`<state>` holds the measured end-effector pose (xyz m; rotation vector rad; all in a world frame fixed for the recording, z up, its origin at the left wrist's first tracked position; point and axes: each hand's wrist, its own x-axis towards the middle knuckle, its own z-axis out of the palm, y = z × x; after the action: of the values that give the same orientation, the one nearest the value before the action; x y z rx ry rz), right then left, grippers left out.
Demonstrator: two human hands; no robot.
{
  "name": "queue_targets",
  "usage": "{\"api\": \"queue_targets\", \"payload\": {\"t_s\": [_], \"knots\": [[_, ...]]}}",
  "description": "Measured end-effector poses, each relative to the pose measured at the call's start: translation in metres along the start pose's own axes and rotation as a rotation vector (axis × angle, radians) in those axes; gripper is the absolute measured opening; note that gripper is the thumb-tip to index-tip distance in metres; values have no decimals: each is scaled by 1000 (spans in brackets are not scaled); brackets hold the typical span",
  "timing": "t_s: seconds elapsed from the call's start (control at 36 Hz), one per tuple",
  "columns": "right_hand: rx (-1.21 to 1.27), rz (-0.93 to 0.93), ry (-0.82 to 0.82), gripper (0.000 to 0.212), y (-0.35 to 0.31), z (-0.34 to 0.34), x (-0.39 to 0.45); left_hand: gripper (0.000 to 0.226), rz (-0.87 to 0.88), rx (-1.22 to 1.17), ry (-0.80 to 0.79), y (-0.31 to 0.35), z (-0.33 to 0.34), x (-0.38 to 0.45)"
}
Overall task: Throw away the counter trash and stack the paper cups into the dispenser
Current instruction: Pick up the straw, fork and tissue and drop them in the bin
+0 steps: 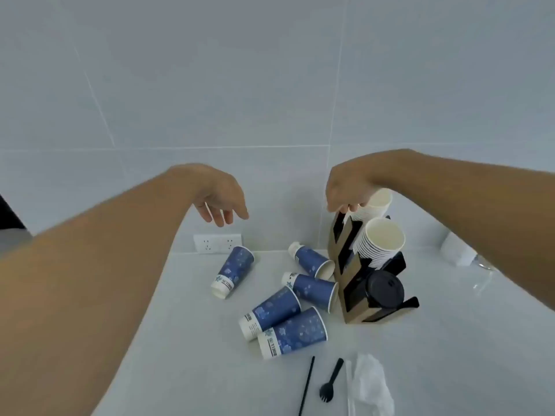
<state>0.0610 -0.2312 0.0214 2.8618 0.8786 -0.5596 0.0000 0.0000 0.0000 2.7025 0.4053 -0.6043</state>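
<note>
Right now both hands hang over the back of the worktop (192,340): the left hand (220,199) is loosely open and empty, fingers drooping, while the right hand (348,190) rests its fingertips on the top of the cardboard dispenser (351,298), probably to steady it; whether it actually grips is unclear. White cup stacks (381,244) already sit in the dispenser's slots just below the right hand, with black lids (386,289) lower down. Five blue paper cups (288,307) lie tipped on their sides below and between the hands, none yet stacked. Nearer the person, well below the right hand, lie a black straw (307,385), a black spork (332,382) and a crumpled wrapper (371,385), the trash. Open worktop beneath the left arm leaves room to reach.
</note>
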Motion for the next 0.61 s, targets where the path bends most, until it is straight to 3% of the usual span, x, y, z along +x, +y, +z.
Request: {"api": "queue_targets", "payload": {"t_s": [0.22, 0.33, 0.61], "knots": [[2, -18, -314, 29, -13, 116, 9, 28, -29, 11, -182, -16, 103, 22], [52, -37, -327, 13, -14, 168, 8, 30, -44, -16, -268, -25, 151, 34], [99, -8, -450, 40, 16, 263, 3, 28, -51, -76, -426, -51, 269, 48]]}}
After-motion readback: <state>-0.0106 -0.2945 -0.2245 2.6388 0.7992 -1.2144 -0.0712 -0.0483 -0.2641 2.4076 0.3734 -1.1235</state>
